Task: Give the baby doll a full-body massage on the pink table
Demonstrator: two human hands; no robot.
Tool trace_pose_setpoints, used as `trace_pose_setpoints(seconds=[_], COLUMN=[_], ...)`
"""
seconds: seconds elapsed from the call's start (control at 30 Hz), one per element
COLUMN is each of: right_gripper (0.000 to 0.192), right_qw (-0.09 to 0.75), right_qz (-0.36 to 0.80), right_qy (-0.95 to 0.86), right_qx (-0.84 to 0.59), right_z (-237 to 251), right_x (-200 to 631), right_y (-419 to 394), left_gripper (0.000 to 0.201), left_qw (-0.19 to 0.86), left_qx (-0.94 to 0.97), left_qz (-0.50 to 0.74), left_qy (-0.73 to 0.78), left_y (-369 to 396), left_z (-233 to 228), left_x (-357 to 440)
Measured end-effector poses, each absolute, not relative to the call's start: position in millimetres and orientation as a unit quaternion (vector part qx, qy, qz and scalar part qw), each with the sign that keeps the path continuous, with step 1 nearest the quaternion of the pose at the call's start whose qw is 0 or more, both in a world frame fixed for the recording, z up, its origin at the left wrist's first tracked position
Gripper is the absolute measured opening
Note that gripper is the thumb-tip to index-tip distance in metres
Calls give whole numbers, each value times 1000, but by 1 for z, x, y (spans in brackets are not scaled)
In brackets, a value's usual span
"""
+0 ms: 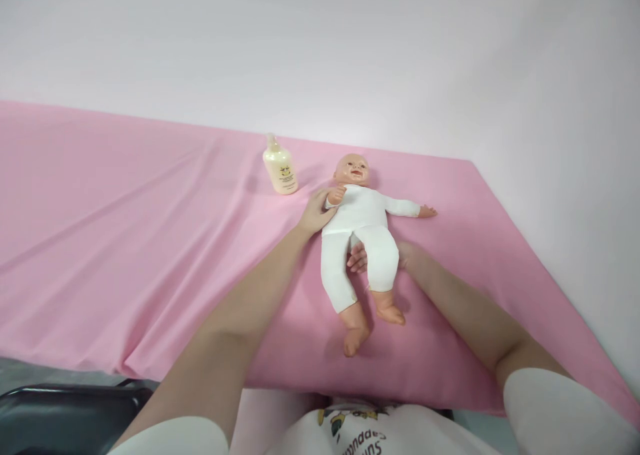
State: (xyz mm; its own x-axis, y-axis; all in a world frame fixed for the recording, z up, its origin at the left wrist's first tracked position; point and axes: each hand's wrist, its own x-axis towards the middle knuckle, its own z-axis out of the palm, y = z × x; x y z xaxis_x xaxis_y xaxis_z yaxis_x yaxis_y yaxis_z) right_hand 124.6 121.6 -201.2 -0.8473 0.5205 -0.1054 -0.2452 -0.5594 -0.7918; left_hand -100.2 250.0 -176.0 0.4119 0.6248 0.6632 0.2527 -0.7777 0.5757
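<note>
A baby doll in a white fabric body lies on its back on the pink cloth, head away from me and feet toward me. My left hand grips its side on the left, near the doll's bent arm; some of my fingers are hidden behind the doll. Under the thigh on the right passes my right hand, its curled fingertips showing between the doll's legs and its palm hidden. The doll's other arm stretches out to the right.
A pump bottle of pale yellow liquid stands left of the doll's head. Pink cloth with folds covers the table, whose right edge slants toward me. Behind is a white wall. A black chair is at lower left.
</note>
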Motion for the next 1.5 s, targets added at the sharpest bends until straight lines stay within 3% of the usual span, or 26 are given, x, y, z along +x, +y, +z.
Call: trace_pose_setpoints(seconds=[0.1, 0.3, 0.53, 0.73, 0.87, 0.97, 1.1, 1.23, 1.33, 1.5], right_gripper=[48, 58, 45, 87, 70, 58, 53, 49, 52, 67], right_qw=[206, 55, 41, -5, -30, 35, 259, 399, 404, 353], right_qz=[867, 874, 842, 834, 846, 846, 840, 830, 822, 820], right_qy=[-427, -475, -538, -536, -513, -515, -466, -386, -372, -434], right_qx=[-157, -81, -1, 129, 140, 134, 106, -54, -153, -122], right_z=[-197, -177, -176, -168, -167, -171, -177, -177, -174, -175], right_x=[125, 122, 118, 113, 114, 119, 124, 127, 128, 127], right_y=[119, 107, 101, 106, 107, 105, 104, 112, 115, 104], left_gripper=[53, 50, 50, 50, 53, 52, 51, 51, 53, 49], left_qw=[189, 212, 232, 233, 233, 225, 183, 149, 152, 197], left_qx=[818, 806, 802, 799, 797, 791, 821, 854, 855, 833], left_qz=[473, 467, 467, 466, 470, 485, 478, 442, 440, 461], left_qy=[266, 295, 292, 299, 301, 298, 252, 231, 231, 234], left_y=[253, 253, 251, 250, 251, 252, 251, 250, 250, 250], left_z=[-179, -181, -179, -179, -181, -182, -179, -174, -172, -173], left_x=[-101, -102, -101, -101, -101, -101, -102, -103, -103, -102])
